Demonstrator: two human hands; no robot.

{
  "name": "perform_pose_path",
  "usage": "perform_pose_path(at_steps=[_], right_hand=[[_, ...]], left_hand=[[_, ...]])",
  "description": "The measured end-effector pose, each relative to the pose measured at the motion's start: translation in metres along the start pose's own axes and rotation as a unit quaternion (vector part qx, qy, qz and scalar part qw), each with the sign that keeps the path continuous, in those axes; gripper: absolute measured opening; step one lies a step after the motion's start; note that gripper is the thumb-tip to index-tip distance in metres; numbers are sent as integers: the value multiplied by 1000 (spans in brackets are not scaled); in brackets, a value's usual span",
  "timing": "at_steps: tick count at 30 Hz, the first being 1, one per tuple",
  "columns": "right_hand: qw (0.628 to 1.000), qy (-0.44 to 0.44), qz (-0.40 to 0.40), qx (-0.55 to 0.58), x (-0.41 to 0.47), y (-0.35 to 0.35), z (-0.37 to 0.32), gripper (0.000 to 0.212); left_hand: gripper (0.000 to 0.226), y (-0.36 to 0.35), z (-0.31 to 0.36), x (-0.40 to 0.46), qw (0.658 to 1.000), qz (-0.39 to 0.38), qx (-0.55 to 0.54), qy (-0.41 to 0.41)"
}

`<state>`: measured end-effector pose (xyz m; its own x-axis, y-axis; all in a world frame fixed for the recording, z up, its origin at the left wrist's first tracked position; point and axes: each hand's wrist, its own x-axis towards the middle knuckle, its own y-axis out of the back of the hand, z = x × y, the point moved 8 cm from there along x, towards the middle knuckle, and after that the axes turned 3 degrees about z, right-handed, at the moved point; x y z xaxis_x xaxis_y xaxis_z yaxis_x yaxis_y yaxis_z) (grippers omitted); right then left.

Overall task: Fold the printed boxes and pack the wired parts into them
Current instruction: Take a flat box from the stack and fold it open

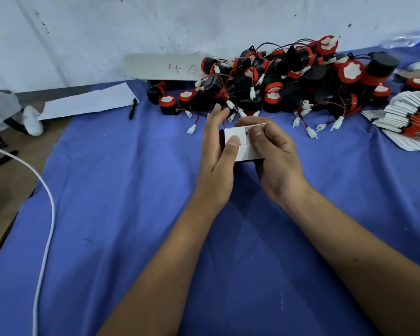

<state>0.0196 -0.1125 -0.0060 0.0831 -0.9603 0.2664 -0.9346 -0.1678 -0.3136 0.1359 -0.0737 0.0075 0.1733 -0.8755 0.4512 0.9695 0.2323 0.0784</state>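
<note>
A small printed box (246,151), white inside with a dark printed outside, is held between both hands above the blue cloth (121,202). My left hand (217,156) grips its left side, thumb pressing a white end flap. My right hand (274,156) grips the right side, with its fingertips on the raised top flap. Behind the hands lies a big pile of black and red wired parts (289,78) with white connectors. A fanned stack of flat printed boxes (407,117) lies at the far right.
A cardboard strip marked with numbers (165,67) leans at the wall. A white sheet (87,101) and a black pen (133,108) lie at the back left. A white cable (46,214) curves down the left side. A plastic bottle (407,38) lies at the back right.
</note>
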Motion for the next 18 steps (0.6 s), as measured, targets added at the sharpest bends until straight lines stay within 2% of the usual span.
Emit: perform_pose_path(at_steps=[3,7,11,14,18], right_hand=[[1000,4,8,-10,-1,-1,1,25],[998,30,-8,-56,-2,-6,1,28],[995,-26,-90,-25,-7,-22,8,35],[995,-60,-77,14,-9,-25,8,49],[995,-65,-70,29,-9,-19,7,36]], left_hand=[[52,1,-1,1,1000,-4,9,-15],[49,7,-7,2,999,40,26,3],[43,21,-4,6,996,77,43,-12],[40,28,2,8,993,83,68,-47],[32,30,10,7,988,101,84,-79]])
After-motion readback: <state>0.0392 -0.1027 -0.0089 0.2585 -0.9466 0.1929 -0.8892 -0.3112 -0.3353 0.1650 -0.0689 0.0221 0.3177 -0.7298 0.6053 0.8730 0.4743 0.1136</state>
